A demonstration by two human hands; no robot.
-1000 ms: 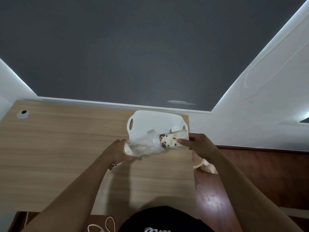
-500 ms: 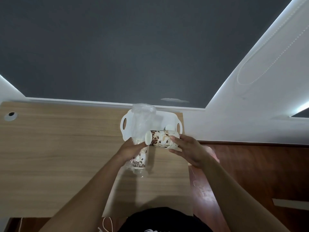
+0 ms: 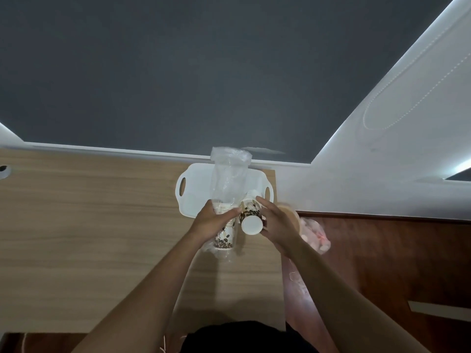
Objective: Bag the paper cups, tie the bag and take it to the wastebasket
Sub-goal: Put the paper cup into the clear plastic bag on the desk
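Left hand (image 3: 214, 221) is gripping bag (image 3: 229, 179) holding a cup (image 3: 224, 238). Right hand (image 3: 276, 226) is curling round second cup (image 3: 251, 215), above desk's (image 3: 102, 225) far right corner. Cups look light and crushable, so grip the sidewall. Bag is slippery, so pinch it at the mouth.

At the far right corner of the table (image 3: 76, 238), a tray (image 3: 196, 189) sits against the wall (image 3: 178, 72). In front of the tray and above the tabletop, the person's left hand (image 3: 211, 222) grips a plastic bag (image 3: 229, 179), which rises over the tray toward the wall. One paper cup (image 3: 225, 238) lies inside the bag's lower end, below the hand. Just right of it, outside the bag, the right hand (image 3: 277, 225) holds nested cups (image 3: 251, 215), base toward the person. Beyond the table's right edge, a wastebasket (image 3: 290, 215) stands on the floor (image 3: 382, 263), partly hidden behind the right hand. A cable hole (image 3: 3, 170) lies at the table's far left.
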